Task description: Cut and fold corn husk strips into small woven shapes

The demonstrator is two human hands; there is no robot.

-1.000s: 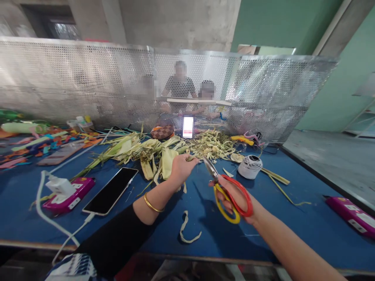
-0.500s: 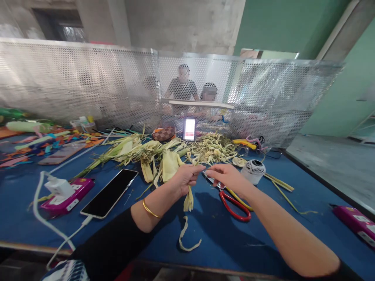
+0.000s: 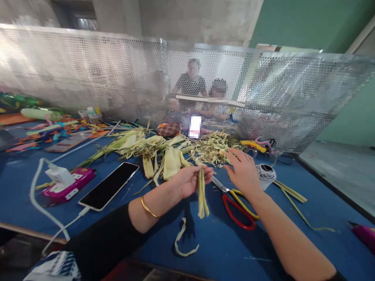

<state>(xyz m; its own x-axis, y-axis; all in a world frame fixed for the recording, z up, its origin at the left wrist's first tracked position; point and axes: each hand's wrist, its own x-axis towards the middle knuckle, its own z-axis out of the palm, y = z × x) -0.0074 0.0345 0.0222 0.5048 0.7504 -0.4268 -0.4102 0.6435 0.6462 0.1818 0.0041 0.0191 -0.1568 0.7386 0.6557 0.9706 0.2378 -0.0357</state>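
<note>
My left hand (image 3: 191, 181) pinches a folded corn husk strip (image 3: 202, 195), its pale ends hanging down over the blue table. To the right, my right hand (image 3: 241, 169) is spread with fingers apart and nothing in it, close to a heap of shredded husk (image 3: 216, 146). Below that hand lie scissors (image 3: 238, 212) with red and yellow handles, blades toward the left hand. A ball of white string (image 3: 266, 173) sits just right of the right hand. One curled husk strip (image 3: 184, 244) rests near the front edge.
Larger corn husks (image 3: 171, 162) lie behind the left hand. A phone (image 3: 109, 187) on a cable and a magenta power strip (image 3: 70, 185) are at the left, with coloured scraps (image 3: 52, 130) beyond. Behind a perforated metal screen (image 3: 125, 78) are people.
My right hand has come away from the left, moving up and right, and its fingers have spread. The husk strip in my left hand now hangs more fully in sight.
</note>
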